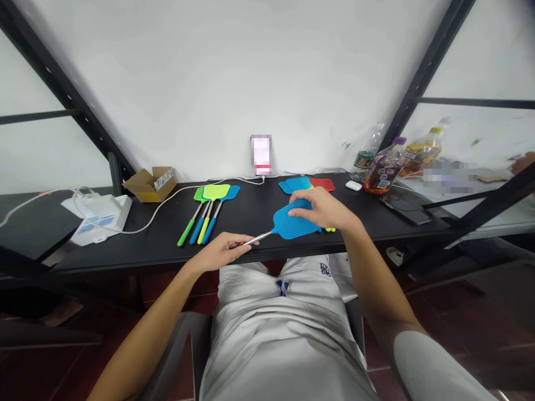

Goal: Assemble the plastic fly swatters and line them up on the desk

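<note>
Blue and likely light, our swatter (291, 221) should bend least at its shaft (262, 237). Our left hand (221, 249) grips there, right hand (325, 207) the head (288, 227).

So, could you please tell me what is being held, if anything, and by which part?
A blue swatter: the left hand holds its metal shaft, and the right hand grips its mesh head near the far edge.

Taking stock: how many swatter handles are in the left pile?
4, left to right: slim green plastic handle, slim blue handle, slim yellow-green handle, second slim blue handle. None appears hidden.
</note>
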Demonstrator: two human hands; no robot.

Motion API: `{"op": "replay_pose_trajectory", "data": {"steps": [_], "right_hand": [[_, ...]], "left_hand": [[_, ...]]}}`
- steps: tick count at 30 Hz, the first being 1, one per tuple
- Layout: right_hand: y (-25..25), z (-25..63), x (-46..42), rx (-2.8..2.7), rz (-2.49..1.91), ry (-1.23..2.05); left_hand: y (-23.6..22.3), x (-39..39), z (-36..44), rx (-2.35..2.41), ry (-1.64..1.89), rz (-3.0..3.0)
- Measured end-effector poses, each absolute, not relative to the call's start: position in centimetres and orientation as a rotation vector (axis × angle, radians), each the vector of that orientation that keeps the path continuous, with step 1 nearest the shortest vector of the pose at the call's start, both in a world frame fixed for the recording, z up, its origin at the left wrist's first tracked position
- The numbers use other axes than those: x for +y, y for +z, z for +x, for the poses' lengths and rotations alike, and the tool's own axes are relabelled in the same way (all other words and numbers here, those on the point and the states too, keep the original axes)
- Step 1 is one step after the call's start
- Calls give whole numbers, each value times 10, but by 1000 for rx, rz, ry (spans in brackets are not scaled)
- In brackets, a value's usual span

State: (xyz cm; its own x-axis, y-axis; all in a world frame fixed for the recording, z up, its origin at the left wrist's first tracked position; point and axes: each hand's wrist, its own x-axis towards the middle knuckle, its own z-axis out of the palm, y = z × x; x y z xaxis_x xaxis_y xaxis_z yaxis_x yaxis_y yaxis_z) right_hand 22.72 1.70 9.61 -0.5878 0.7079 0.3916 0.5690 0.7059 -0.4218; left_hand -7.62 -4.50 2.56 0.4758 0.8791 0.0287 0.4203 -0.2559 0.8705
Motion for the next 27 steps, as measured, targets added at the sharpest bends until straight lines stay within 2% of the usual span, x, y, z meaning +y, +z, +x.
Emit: {"op": "replay_pose_trajectory", "data": {"steps": [14,20,23,25,27], "right_hand": [[89,215,23,-2277,-954,455],[89,226,30,-1879,-625,1052],[84,218,27,-1935,-475,1327],[78,201,19,-2087,-477,1399],[70,180,8,-2168,-484,1322]], "left_hand": [[24,-45,-78,1060,647,1785],[27,-50,-67,976,877,1604],[32,-59,-53,907,1082,1486],[36,-66,-44,861,1123,1459],[38,-73,-37,834,1090,1463]]}}
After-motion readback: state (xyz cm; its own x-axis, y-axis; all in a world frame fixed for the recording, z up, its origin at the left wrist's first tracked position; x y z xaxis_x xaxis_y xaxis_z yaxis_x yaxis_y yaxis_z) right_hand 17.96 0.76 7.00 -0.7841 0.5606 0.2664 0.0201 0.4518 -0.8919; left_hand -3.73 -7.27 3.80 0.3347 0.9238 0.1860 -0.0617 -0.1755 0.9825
